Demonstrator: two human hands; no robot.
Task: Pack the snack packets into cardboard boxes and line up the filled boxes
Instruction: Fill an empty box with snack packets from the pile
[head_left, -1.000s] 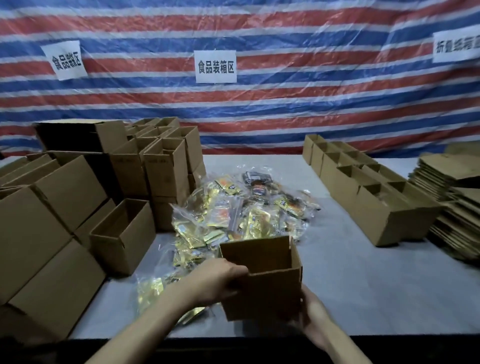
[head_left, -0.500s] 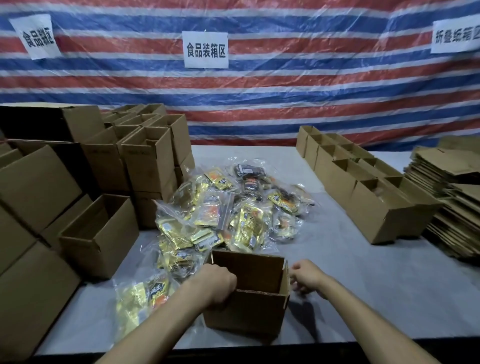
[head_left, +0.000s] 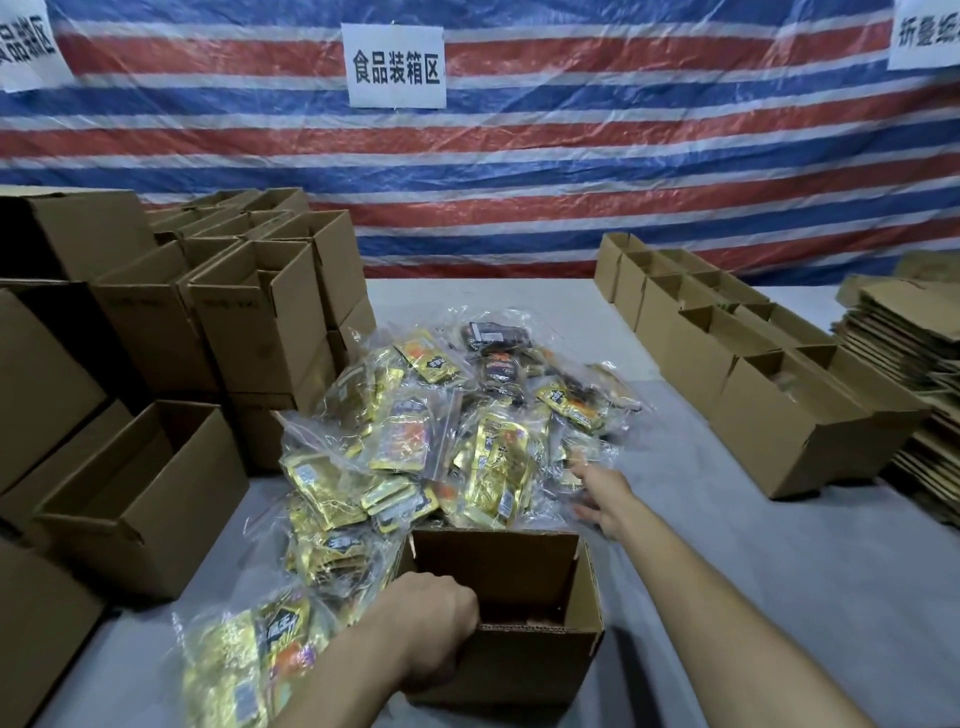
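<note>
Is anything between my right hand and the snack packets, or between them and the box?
Nothing visible. The right hand is at the near edge of the snack packets, and the open box, gripped by the left hand, sits right against the pile.

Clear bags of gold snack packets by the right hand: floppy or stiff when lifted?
Probably floppy: the clear bag is crinkled and sags over its neighbours. Likely slippery, given the glossy film. Its contents may shift once the right hand lifts it.

Open cardboard box (head_left: 524, 654), touching gold packet heap (head_left: 457, 436)
</note>
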